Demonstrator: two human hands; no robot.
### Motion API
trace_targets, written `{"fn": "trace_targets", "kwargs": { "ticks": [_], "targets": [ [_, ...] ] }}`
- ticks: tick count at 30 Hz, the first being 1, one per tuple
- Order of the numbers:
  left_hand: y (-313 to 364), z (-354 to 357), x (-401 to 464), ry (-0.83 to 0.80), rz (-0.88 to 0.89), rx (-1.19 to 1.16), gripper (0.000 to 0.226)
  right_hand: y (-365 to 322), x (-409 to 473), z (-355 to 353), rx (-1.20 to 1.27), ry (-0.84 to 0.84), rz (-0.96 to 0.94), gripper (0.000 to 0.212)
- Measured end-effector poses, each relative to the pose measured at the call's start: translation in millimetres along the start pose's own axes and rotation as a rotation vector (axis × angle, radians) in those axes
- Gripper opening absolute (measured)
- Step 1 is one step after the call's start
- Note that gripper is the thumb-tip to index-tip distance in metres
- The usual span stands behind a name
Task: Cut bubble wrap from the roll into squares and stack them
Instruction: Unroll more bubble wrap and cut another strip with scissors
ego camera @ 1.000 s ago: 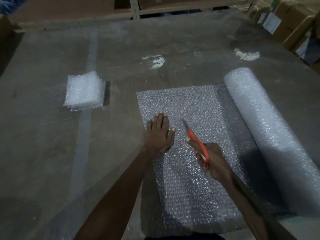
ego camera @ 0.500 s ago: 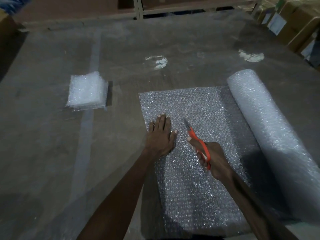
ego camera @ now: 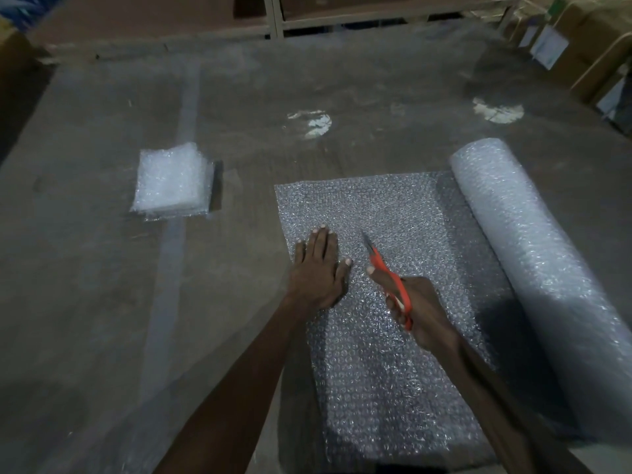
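A roll of bubble wrap lies on the right of the table, with a sheet unrolled from it toward the left. My left hand presses flat on the sheet near its left edge, fingers straight. My right hand grips orange-handled scissors, whose blades point away from me just above the sheet, to the right of my left hand. A stack of cut bubble wrap squares sits on the table at the left.
The brown table carries a pale strip running away from me under the stack. Two white patches mark the far part. Cardboard boxes stand at the far right, and shelving stands behind the table.
Both hands stay nearly where they were on the sheet; my left hand has edged slightly forward. The view has shifted a little.
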State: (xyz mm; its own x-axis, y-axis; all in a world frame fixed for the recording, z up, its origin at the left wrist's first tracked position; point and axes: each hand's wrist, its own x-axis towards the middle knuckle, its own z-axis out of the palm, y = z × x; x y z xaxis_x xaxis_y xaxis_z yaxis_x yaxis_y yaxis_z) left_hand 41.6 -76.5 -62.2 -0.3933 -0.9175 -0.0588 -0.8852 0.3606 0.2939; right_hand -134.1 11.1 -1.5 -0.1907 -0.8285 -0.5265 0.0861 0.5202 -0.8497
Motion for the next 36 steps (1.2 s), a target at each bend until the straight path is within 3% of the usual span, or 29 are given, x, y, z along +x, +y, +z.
{"fn": "trace_targets", "kwargs": {
  "ticks": [2,7,17,26,36],
  "targets": [
    [0.0,-0.3,0.0,0.002,-0.002,0.000,0.075,-2.2,1.3,1.3,0.004,0.000,-0.004,0.058],
    [-1.5,0.2,0.2,-0.007,0.002,0.000,0.075,-1.2,4.6,1.8,0.007,-0.010,0.001,0.040],
    [-12.0,-15.8,27.6,0.026,-0.018,-0.001,0.073,-3.5,11.3,2.4,0.009,-0.001,0.015,0.051],
    [-39.5,-19.2,57.3,0.005,-0.017,0.055,0.072,-8.5,17.8,4.2,0.035,-0.014,0.024,0.039],
    [-40.4,-18.0,55.8,-0.014,-0.025,0.069,0.069,-14.3,24.4,8.5,0.046,-0.012,0.029,0.040]
  ]
}}
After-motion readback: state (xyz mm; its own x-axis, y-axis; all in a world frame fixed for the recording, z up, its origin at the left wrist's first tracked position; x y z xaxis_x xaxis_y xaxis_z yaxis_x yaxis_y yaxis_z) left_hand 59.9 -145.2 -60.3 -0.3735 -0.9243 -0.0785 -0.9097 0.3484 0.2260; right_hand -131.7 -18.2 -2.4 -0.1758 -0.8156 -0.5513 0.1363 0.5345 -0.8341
